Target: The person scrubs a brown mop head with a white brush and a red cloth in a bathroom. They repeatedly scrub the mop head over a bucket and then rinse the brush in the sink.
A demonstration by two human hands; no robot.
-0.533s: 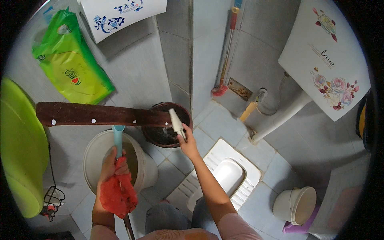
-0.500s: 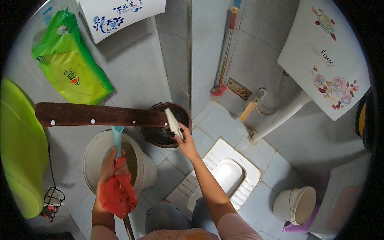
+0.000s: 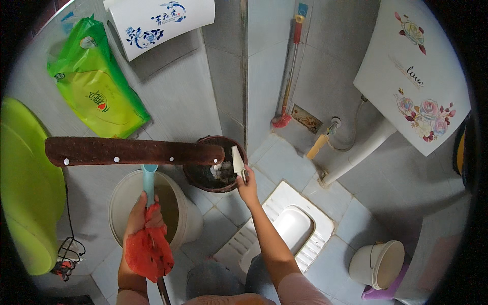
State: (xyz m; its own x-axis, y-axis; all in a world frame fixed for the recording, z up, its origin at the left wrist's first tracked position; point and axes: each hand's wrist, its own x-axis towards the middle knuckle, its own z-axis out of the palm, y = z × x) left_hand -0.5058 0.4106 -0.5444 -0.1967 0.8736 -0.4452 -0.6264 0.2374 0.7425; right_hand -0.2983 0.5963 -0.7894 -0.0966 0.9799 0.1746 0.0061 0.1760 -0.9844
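Observation:
My left hand is closed around the light blue socket of a long-handled broom-like tool, and a crumpled red plastic bag hangs at the same hand. The tool's long brown head, dotted with white studs, is held level, its right end over a dark round bin. My right hand grips a small white wedge-shaped scraper, its tip pointing up over the bin's right side. Inside the bin lies a greyish clump on a dark lining.
A white bucket stands below the brown head. The white squat toilet is right of my right forearm. At left are a green basin and green tissue pack. A lidded bucket and red brush stand to the right.
My right hand and the scraper have moved right, off the brown head's end, and the scraper is more upright. The greyish clump now shows in the bin. My left hand keeps its grip.

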